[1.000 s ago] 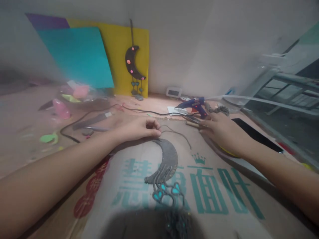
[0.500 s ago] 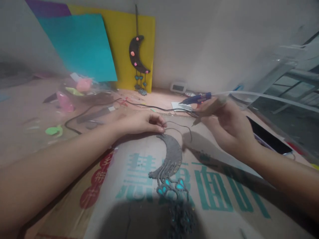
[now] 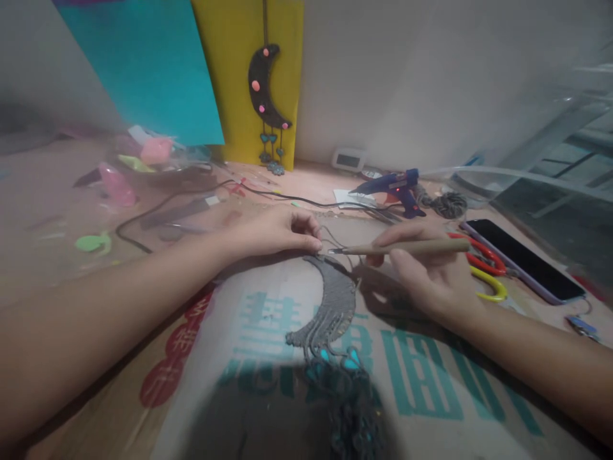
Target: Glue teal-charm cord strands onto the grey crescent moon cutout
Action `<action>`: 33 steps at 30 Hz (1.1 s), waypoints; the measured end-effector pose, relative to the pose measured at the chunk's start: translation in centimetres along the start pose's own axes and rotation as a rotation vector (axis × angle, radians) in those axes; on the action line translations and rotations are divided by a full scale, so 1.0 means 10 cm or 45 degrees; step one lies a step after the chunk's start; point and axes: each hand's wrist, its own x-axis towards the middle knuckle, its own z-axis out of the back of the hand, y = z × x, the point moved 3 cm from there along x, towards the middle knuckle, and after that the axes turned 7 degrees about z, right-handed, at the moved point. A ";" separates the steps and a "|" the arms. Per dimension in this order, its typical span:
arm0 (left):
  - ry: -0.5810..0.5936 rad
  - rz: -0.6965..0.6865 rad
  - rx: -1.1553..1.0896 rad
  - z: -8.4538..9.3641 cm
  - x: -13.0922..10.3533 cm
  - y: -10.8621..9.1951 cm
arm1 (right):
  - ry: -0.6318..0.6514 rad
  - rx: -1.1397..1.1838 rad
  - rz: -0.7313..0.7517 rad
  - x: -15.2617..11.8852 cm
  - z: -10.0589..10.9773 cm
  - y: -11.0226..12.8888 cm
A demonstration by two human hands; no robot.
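Observation:
A grey cord-covered crescent moon (image 3: 338, 297) lies on the printed cardboard (image 3: 215, 383), with cords, teal drop-shaped pieces (image 3: 353, 359) and a dark cluster trailing from its lower end, partly in shadow. My left hand (image 3: 282, 233) is closed at the crescent's upper tip, pinching the loose grey cord (image 3: 335, 237) there. The fingertips hide the exact grip. My right hand (image 3: 426, 268) is closed around a slim brown-handled tool (image 3: 421, 247), whose narrow pointed tip faces left, close to the crescent's upper end and the cord. Whether the tip touches them, I cannot tell.
A blue glue gun (image 3: 390, 184) stands behind my right hand, its black cable (image 3: 287, 201) crossing the table. Red-handled scissors (image 3: 486, 255), a yellow handle (image 3: 491, 284) and a phone (image 3: 527, 259) lie right. A dark crescent ornament (image 3: 263, 89) hangs before yellow card (image 3: 230, 83).
My right hand has come down and turned, and its tool now lies nearly level by the crescent's upper end. My left hand stays at the tip. The view has tilted down slightly.

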 end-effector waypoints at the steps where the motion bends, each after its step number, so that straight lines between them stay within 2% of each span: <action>1: 0.005 -0.006 -0.012 0.00 0.00 -0.01 | 0.029 -0.019 -0.001 0.01 -0.01 0.00; 15: 0.003 -0.017 -0.004 -0.01 -0.01 -0.04 | 0.100 -0.207 -0.008 0.00 -0.05 0.02; 26: 0.022 -0.034 0.009 -0.02 -0.01 -0.04 | 0.143 -0.173 -0.020 0.00 -0.05 0.03; 33: 0.052 -0.007 0.116 -0.01 -0.02 -0.02 | 0.128 -0.083 -0.002 -0.03 -0.04 0.02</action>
